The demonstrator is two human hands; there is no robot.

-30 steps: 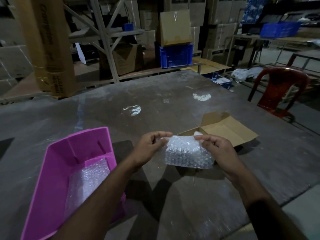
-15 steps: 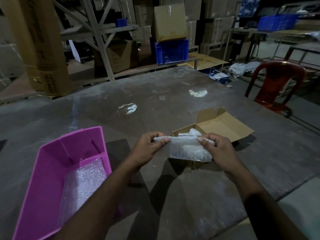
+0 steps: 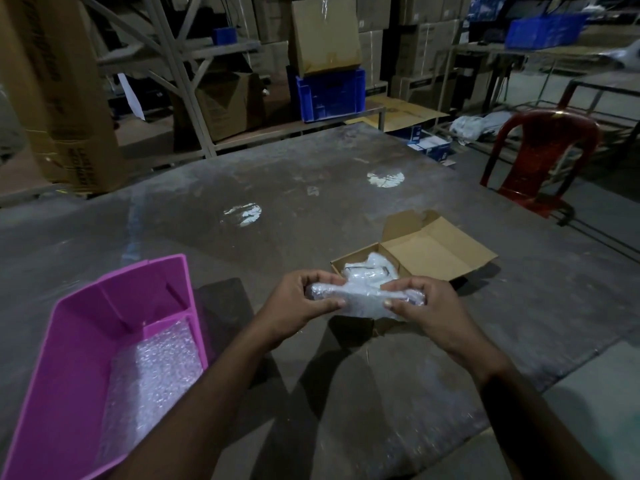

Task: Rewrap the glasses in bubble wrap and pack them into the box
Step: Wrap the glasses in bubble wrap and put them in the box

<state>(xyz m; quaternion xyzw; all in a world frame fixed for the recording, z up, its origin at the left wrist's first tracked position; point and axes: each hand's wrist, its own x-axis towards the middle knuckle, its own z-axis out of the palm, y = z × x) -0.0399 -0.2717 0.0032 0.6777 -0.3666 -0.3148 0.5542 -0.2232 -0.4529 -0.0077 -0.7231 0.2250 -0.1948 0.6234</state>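
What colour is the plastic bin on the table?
Pink-magenta; the bin shows clearly in the head view.

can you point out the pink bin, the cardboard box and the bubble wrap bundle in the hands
pink bin (image 3: 86,327), head view, on its inner left wall
cardboard box (image 3: 429,251), head view, on its open lid flap
bubble wrap bundle (image 3: 360,297), head view, on its middle between both hands

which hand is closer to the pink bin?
Left. The left hand grips the bubble-wrapped bundle just right of the pink bin; the right hand holds its far end.
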